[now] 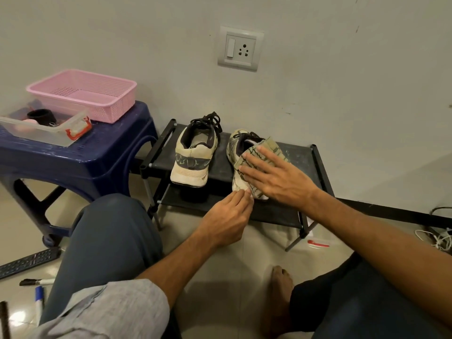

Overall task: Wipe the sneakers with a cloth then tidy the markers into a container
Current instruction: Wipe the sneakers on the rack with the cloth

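Two worn cream sneakers stand heel-first on a low black shoe rack (300, 155). The left sneaker (194, 155) stands free. Over the right sneaker (233, 148) lies a beige patterned cloth (269, 148), and my right hand (274, 177) presses flat on that cloth with straight fingers. My left hand (226, 221) pinches the heel of the right sneaker with its fingertips. A black-capped marker (36, 281) and a blue-capped marker (39, 302) lie on the floor at the lower left. A pink basket (84, 94) and a clear lidless box (46, 128) sit on a blue stool (105, 155).
A black keyboard (29, 261) lies on the floor below the stool. White cables (437, 238) trail at the right edge, and a red-and-white item (316, 244) lies by the rack's leg. A wall socket (241, 48) is above the rack. My knees and a bare foot (278, 297) fill the foreground.
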`<control>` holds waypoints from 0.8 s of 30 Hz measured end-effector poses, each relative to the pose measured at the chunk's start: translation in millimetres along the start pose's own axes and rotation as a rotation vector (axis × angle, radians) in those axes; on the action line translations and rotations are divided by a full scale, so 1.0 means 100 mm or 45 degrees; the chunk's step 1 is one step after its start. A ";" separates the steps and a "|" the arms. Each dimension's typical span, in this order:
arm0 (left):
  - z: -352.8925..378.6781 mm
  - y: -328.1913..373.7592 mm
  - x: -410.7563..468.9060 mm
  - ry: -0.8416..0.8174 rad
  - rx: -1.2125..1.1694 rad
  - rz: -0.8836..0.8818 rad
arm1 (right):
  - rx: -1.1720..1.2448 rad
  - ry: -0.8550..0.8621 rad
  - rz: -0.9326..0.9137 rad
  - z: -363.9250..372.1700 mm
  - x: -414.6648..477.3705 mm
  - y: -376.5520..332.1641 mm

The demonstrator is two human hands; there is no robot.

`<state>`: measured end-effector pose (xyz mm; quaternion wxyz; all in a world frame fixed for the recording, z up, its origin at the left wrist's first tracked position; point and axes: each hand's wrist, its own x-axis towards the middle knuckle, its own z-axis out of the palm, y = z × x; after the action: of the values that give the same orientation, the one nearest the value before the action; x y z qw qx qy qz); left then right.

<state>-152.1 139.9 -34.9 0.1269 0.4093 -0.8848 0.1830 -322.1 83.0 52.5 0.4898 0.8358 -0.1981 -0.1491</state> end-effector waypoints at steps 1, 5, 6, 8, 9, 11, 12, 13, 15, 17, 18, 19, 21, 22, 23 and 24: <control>0.00 -0.01 0.00 0.006 -0.003 -0.001 | -0.003 0.011 0.007 -0.01 0.00 -0.01; 0.04 -0.01 -0.03 -0.009 0.042 0.021 | 0.067 0.131 -0.069 -0.01 -0.05 -0.06; 0.06 -0.01 -0.04 -0.019 0.043 0.029 | 0.086 0.172 -0.103 -0.02 -0.08 -0.05; 0.08 0.00 -0.03 -0.035 0.037 0.035 | 0.128 0.222 -0.142 -0.01 -0.15 0.00; 0.09 0.00 -0.02 -0.034 0.035 0.032 | 0.161 0.232 -0.150 0.00 -0.19 0.03; 0.09 -0.01 -0.01 -0.027 0.024 0.028 | 0.206 0.233 -0.145 0.01 -0.30 0.09; 0.10 -0.01 -0.01 -0.032 0.017 0.027 | 0.219 0.234 -0.106 0.03 -0.35 0.13; 0.10 -0.01 -0.01 -0.035 0.010 0.022 | 0.239 0.234 -0.038 0.05 -0.41 0.16; 0.11 -0.01 -0.01 -0.018 -0.010 0.003 | 0.263 0.269 0.121 0.08 -0.50 0.22; 0.12 0.02 0.00 0.026 -0.054 -0.027 | 0.274 0.316 0.249 0.09 -0.51 0.26; 0.12 0.03 0.00 0.061 -0.081 -0.048 | 0.281 0.334 0.277 0.09 -0.48 0.26; 0.12 0.04 0.01 0.098 -0.112 -0.076 | 0.286 0.352 0.270 0.08 -0.44 0.26; 0.13 0.05 0.03 0.159 -0.170 -0.148 | 0.283 0.369 0.184 0.07 -0.32 0.22; 0.14 0.04 0.04 0.177 -0.190 -0.180 | 0.265 0.360 0.116 0.07 -0.25 0.19; 0.15 0.04 0.04 0.187 -0.203 -0.202 | 0.242 0.341 0.042 0.07 -0.19 0.15; 0.16 0.03 0.03 0.189 -0.211 -0.209 | 0.229 0.311 -0.016 0.08 -0.14 0.13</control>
<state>-158.0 132.7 -49.0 0.2398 0.4539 -0.8486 0.1280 -339.8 78.0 60.5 0.4325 0.8895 -0.1444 -0.0309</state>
